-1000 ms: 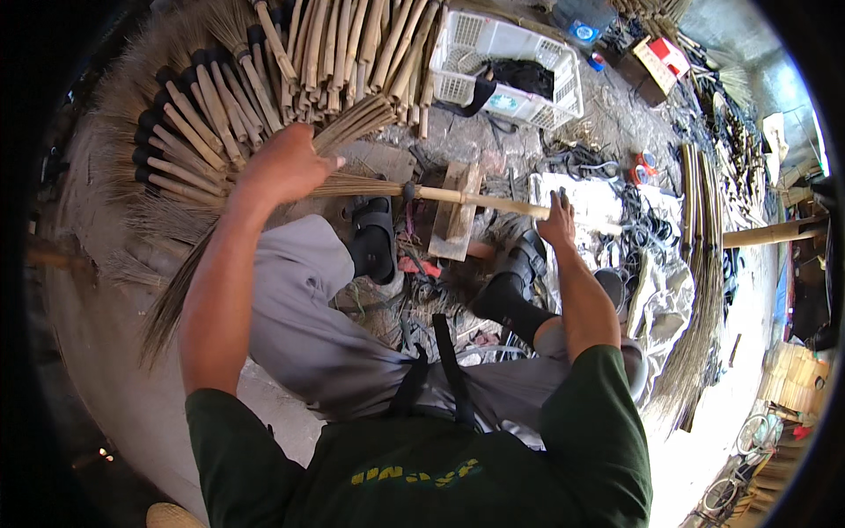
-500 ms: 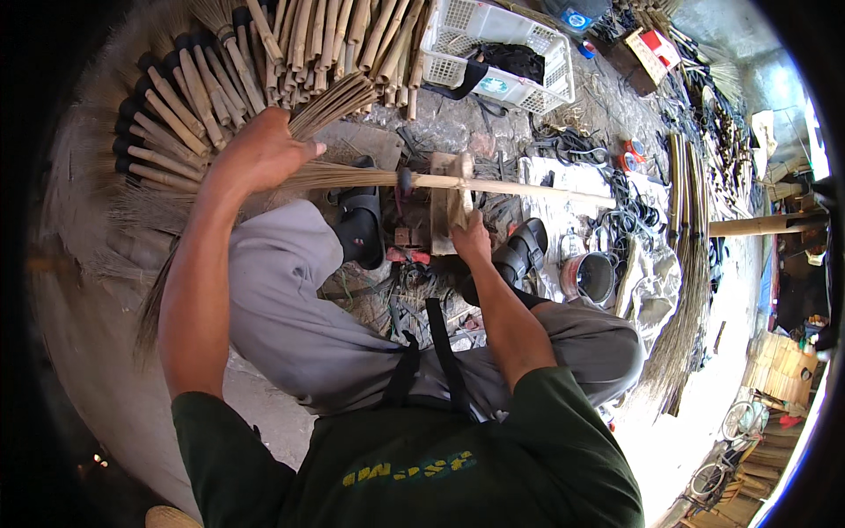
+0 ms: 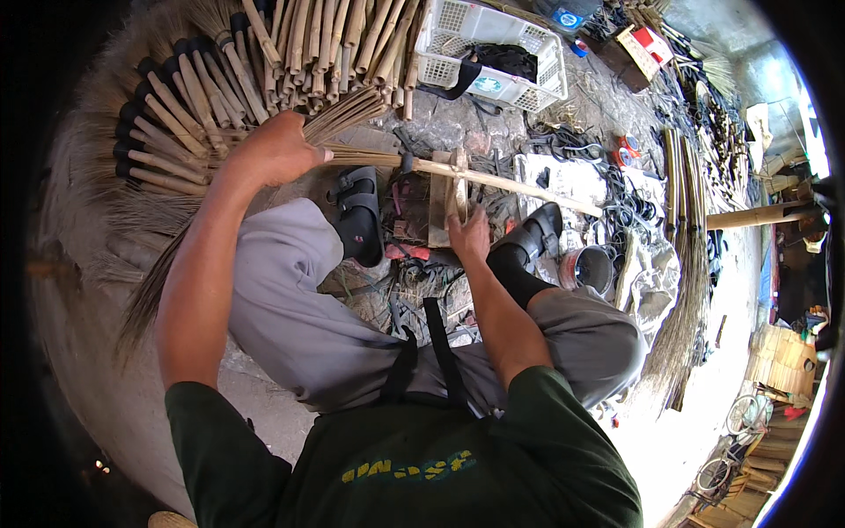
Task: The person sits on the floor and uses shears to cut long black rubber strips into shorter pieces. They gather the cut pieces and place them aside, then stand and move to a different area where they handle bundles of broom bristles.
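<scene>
My left hand [image 3: 283,151] is closed around the bristles [image 3: 352,110] of a stick broom, and more of them trail behind my forearm. The broom's pale bamboo handle [image 3: 528,187] runs off to the right, past a dark band [image 3: 407,165] where bristles and handle meet. My right hand [image 3: 469,233] grips the near end of a short wooden block [image 3: 457,187], which stands crosswise against the handle just right of the band. Beneath them lies a flat wooden board [image 3: 437,211] on the ground between my sandalled feet.
Many brooms [image 3: 176,132] with bamboo handles are stacked at the far left. Beyond my hands stands a white plastic basket [image 3: 554,84] with dark material inside. At the right are a metal can [image 3: 588,268], black strips [image 3: 638,211] and a long bristle bundle [image 3: 682,308].
The broom handle has tilted, its right end coming slightly nearer. My left hand has shifted a little right, the wooden block has turned to show a narrower side, and my right foot has moved.
</scene>
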A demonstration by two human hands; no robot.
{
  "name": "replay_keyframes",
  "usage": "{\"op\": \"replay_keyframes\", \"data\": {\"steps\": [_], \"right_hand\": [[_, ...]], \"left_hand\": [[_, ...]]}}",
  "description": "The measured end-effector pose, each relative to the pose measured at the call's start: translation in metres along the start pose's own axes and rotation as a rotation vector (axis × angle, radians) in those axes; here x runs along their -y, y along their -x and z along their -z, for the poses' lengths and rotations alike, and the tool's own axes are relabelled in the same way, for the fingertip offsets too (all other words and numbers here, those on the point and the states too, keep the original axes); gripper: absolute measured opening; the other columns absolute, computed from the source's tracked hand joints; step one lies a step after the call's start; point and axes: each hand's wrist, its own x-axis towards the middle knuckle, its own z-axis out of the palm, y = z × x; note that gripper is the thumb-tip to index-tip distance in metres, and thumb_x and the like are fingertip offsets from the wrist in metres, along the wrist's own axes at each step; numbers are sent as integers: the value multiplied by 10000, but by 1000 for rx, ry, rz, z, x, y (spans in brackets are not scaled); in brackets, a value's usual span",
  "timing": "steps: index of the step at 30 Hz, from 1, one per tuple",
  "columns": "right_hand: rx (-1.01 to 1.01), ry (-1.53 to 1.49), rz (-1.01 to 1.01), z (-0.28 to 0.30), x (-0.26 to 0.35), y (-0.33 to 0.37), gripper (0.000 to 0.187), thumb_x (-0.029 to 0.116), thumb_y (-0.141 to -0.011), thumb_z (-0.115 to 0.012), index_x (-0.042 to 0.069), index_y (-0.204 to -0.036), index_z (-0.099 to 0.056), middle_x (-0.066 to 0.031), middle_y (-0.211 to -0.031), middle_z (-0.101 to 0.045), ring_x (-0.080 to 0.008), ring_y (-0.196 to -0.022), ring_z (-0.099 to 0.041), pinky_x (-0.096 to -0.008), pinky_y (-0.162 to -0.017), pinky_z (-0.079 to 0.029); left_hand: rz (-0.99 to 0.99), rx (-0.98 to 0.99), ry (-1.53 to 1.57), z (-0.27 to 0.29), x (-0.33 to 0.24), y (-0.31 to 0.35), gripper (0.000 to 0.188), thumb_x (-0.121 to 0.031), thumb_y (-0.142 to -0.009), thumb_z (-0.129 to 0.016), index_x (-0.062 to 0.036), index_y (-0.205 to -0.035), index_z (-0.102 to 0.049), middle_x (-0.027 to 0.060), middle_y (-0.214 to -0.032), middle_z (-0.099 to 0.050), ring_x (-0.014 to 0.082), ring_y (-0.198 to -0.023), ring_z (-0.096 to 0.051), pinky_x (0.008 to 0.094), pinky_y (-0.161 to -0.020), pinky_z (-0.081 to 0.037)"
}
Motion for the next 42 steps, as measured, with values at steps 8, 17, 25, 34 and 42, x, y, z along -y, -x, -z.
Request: {"op": "replay_keyframes", "data": {"steps": [8, 17, 25, 34, 42], "right_hand": [[-120, 183, 597, 6, 51, -54, 720, 172, -873, -637, 117, -1542, -377, -152, -1511, -464, -392, -1414, -408, -481, -1132, -425], [128, 423, 681, 10, 68, -85, 476, 191, -818, -748, 110, -1258, -588, -147, -1240, -598, -382, -1235, -541, -504, -972, -507], [-4, 398, 602, -2, 74, -67, 603, 191, -765, -778, 81, -1302, -526, -128, -1254, -528, -339, -1233, -500, -461, -994, -489], [51, 325, 574, -1, 65, -73, 525, 207, -779, -797, 81, -1243, -586, -115, -1243, -580, -367, -1240, -504, -461, -1064, -430], [129, 295, 501, 5, 58, -87, 575, 259, -797, -792, 33, -1278, -572, -179, -1166, -682, -349, -1175, -604, -494, -1113, -374]], "left_hand": [[36, 15, -42, 0, -2, -4, 533, -316, -838, -790, 61, -1190, -654, 277, -1145, -702, 384, -1090, -691, 422, -948, -522], [141, 92, -21, 8, -6, -7, 535, -317, -851, -795, 35, -1232, -663, 278, -1120, -713, 380, -1026, -708, 415, -927, -524], [31, 105, -89, -3, -10, -15, 497, -302, -854, -789, 27, -1207, -670, 252, -1054, -727, 373, -993, -714, 426, -897, -526], [40, 121, -17, 0, -21, -15, 514, -314, -842, -789, 42, -1196, -678, 263, -1084, -721, 364, -1001, -710, 417, -902, -529], [-15, 106, -39, 2, -25, -7, 543, -329, -831, -798, 91, -1152, -672, 274, -1051, -720, 365, -977, -714, 414, -877, -538]]}}
